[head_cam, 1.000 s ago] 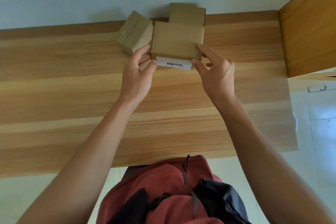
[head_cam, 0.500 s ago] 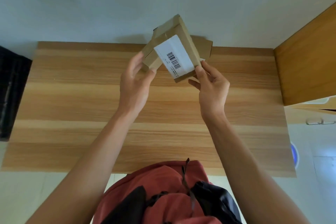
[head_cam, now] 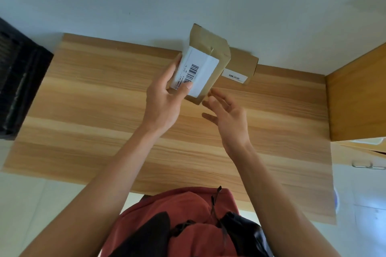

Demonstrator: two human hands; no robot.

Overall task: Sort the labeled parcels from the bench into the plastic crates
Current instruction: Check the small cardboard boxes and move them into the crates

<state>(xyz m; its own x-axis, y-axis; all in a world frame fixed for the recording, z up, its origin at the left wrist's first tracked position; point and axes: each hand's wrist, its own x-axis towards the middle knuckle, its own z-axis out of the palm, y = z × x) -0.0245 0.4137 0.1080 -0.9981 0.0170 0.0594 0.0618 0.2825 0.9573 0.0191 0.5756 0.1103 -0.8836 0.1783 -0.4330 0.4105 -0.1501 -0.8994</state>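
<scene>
- Left hand (head_cam: 165, 98) gripping small brown cardboard parcel with white barcode label (head_cam: 200, 64): thumb pressed on label face, fingers wrapped behind far edge.
- Right hand (head_cam: 227, 115) empty, fingers spread and relaxed, just beside parcel's lower corner; contact not clear.
- Held parcel lifted off light wood-grain counter (head_cam: 104, 94), tilted, label facing up toward camera.
- Second brown cardboard parcel with small white label (head_cam: 240, 67) lying on counter beyond right hand, against pale wall, partly hidden behind held one.
- Black slatted plastic crate (head_cam: 18, 85) well left of left hand, past counter edge.
- Step judged: reading label, then carrying to crate.
- To do well: keep label turned up and thumb off barcode text; support underside with right hand if grip feels thin; swing left toward crate without clipping counter edge.
- Look of parcel: flat rectangular box, plain kraft board, crisp edges, slightly opened seam at top; label large, white, barcode plus small print too blurred to read.
- Likely light and rigid, easy one-handed carry.
</scene>
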